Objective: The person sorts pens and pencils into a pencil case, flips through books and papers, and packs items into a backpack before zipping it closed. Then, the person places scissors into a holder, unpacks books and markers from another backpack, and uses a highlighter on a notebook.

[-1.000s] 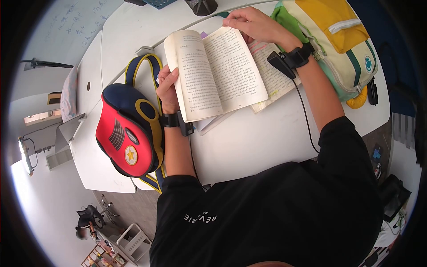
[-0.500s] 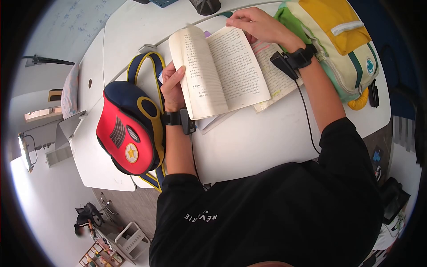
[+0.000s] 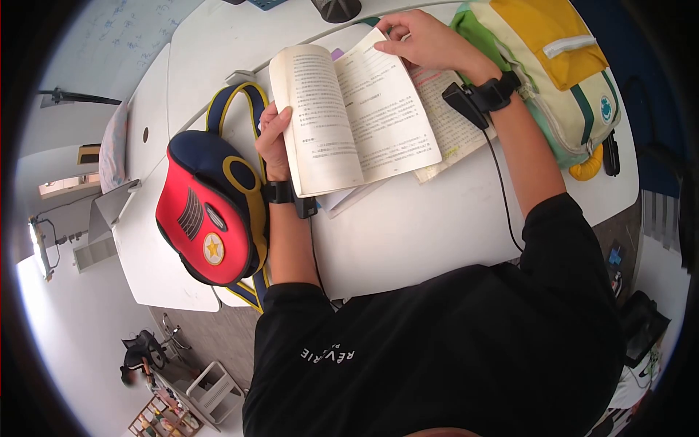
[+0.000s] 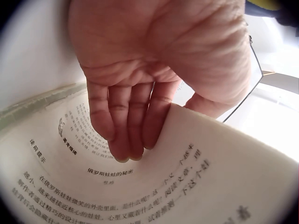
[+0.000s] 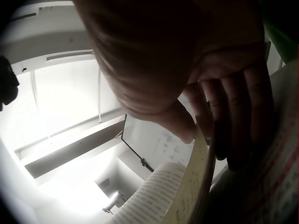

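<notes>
An open book [image 3: 397, 120] with printed pages is held up over the table, its left pages bowed. My left hand [image 3: 272, 146] grips the book's left edge, thumb on the facing page and fingers behind. In the left wrist view those fingers [image 4: 122, 121] lie against a curved printed page [image 4: 110, 186]. My right hand [image 3: 431, 45] pinches the upper right corner of the book, its thumb on the page. From the right wrist, the thumb and fingers are on either side of the page edges [image 5: 189, 175]. Beneath the book lies a sheet with handwriting and highlighting [image 3: 455, 120].
On the left lies a red and navy bag [image 3: 207, 218] with a yellow-edged strap. A cream, green and yellow backpack [image 3: 542, 95] stands at the right, close to my right forearm. A black mesh cup [image 3: 339, 9] is at the back of the white table [image 3: 408, 240].
The left pages arched up half a second ago, then settled flatter. The right page now shows different print, with headings and wider gaps. My right thumb has come down onto the page corner.
</notes>
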`<move>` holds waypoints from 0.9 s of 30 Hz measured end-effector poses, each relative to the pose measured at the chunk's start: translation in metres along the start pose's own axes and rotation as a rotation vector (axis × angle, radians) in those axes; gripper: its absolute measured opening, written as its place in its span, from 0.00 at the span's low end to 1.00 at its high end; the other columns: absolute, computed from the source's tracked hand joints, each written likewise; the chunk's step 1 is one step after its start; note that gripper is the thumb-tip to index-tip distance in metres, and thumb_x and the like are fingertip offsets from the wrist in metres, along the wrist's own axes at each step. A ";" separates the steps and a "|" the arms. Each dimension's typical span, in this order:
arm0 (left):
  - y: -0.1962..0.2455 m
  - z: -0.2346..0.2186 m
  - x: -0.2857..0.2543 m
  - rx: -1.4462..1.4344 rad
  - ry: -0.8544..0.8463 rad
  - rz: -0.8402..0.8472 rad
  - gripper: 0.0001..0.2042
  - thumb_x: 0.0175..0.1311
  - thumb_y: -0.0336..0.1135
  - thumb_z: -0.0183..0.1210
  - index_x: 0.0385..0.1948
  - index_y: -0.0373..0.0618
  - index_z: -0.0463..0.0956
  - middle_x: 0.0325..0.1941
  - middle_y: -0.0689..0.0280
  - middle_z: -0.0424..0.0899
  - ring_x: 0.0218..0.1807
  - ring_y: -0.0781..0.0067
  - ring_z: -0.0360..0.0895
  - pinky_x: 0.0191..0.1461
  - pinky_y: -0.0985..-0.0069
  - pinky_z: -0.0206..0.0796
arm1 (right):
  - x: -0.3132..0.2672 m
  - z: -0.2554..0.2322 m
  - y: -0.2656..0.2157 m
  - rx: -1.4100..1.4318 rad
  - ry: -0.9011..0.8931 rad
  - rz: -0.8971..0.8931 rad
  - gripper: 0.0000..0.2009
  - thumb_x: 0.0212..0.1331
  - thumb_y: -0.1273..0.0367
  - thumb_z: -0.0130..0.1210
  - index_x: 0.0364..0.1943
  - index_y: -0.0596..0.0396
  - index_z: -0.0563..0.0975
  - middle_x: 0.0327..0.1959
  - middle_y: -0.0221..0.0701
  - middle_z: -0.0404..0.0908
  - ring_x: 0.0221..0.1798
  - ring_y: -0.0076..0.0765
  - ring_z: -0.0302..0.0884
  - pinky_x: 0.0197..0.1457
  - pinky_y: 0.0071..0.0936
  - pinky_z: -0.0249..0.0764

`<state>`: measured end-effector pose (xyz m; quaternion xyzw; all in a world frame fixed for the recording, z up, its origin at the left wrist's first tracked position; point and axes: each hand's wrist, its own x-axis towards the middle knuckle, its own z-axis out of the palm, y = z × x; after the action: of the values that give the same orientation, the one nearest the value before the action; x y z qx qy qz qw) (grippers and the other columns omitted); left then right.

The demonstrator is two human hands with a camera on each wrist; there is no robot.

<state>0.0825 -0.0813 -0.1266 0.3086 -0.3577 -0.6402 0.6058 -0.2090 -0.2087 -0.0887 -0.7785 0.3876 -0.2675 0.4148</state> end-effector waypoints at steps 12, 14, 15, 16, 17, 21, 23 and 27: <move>0.005 0.009 -0.003 -0.073 0.009 0.019 0.26 0.59 0.37 0.55 0.56 0.25 0.69 0.46 0.47 0.83 0.41 0.60 0.85 0.47 0.69 0.78 | -0.004 -0.003 -0.006 -0.106 -0.040 -0.085 0.19 0.61 0.76 0.55 0.58 0.53 0.74 0.30 0.30 0.81 0.33 0.26 0.84 0.36 0.25 0.83; 0.004 0.006 -0.002 -0.082 -0.010 0.018 0.27 0.59 0.37 0.54 0.58 0.25 0.67 0.47 0.47 0.82 0.42 0.60 0.84 0.48 0.68 0.78 | -0.004 -0.001 -0.004 -0.081 -0.013 -0.082 0.19 0.61 0.76 0.55 0.58 0.53 0.74 0.31 0.31 0.81 0.34 0.27 0.85 0.37 0.26 0.84; 0.004 0.005 -0.003 -0.082 -0.010 0.019 0.27 0.59 0.37 0.54 0.58 0.25 0.67 0.47 0.47 0.82 0.42 0.60 0.84 0.48 0.68 0.78 | -0.004 -0.001 -0.004 -0.081 -0.014 -0.082 0.19 0.61 0.76 0.55 0.58 0.53 0.74 0.31 0.31 0.81 0.34 0.27 0.85 0.37 0.26 0.84; 0.004 0.005 -0.003 -0.088 -0.015 0.018 0.27 0.59 0.37 0.54 0.57 0.25 0.67 0.47 0.47 0.82 0.42 0.60 0.84 0.48 0.68 0.78 | -0.005 -0.002 -0.005 -0.074 -0.024 -0.080 0.19 0.61 0.76 0.54 0.58 0.53 0.74 0.31 0.31 0.82 0.34 0.27 0.85 0.37 0.26 0.84; 0.004 0.006 -0.003 -0.093 -0.020 0.017 0.27 0.58 0.37 0.54 0.57 0.25 0.67 0.47 0.47 0.82 0.42 0.60 0.84 0.49 0.68 0.77 | -0.005 -0.002 -0.006 -0.067 -0.034 -0.077 0.19 0.61 0.76 0.54 0.57 0.54 0.75 0.32 0.31 0.82 0.34 0.28 0.85 0.37 0.27 0.85; 0.005 0.008 -0.004 -0.096 0.003 0.014 0.27 0.58 0.37 0.54 0.57 0.26 0.67 0.46 0.47 0.83 0.41 0.60 0.84 0.49 0.68 0.77 | -0.005 -0.003 -0.008 -0.102 -0.068 -0.059 0.17 0.61 0.76 0.55 0.55 0.56 0.76 0.33 0.31 0.83 0.34 0.27 0.84 0.39 0.25 0.83; 0.004 0.006 -0.003 -0.097 -0.007 0.007 0.26 0.58 0.37 0.54 0.55 0.26 0.70 0.45 0.48 0.83 0.41 0.61 0.84 0.49 0.68 0.77 | -0.003 -0.003 -0.005 -0.148 -0.083 -0.059 0.15 0.62 0.74 0.56 0.53 0.57 0.78 0.33 0.31 0.83 0.34 0.26 0.83 0.41 0.24 0.80; 0.004 0.004 -0.003 -0.098 0.014 0.002 0.24 0.58 0.36 0.54 0.53 0.26 0.72 0.44 0.49 0.84 0.41 0.61 0.84 0.49 0.69 0.77 | -0.002 -0.001 -0.001 -0.162 -0.061 -0.088 0.14 0.62 0.71 0.58 0.52 0.57 0.79 0.34 0.31 0.84 0.34 0.26 0.82 0.42 0.24 0.77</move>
<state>0.0815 -0.0777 -0.1214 0.2827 -0.3223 -0.6541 0.6232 -0.2105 -0.2071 -0.0870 -0.8335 0.3607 -0.2294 0.3501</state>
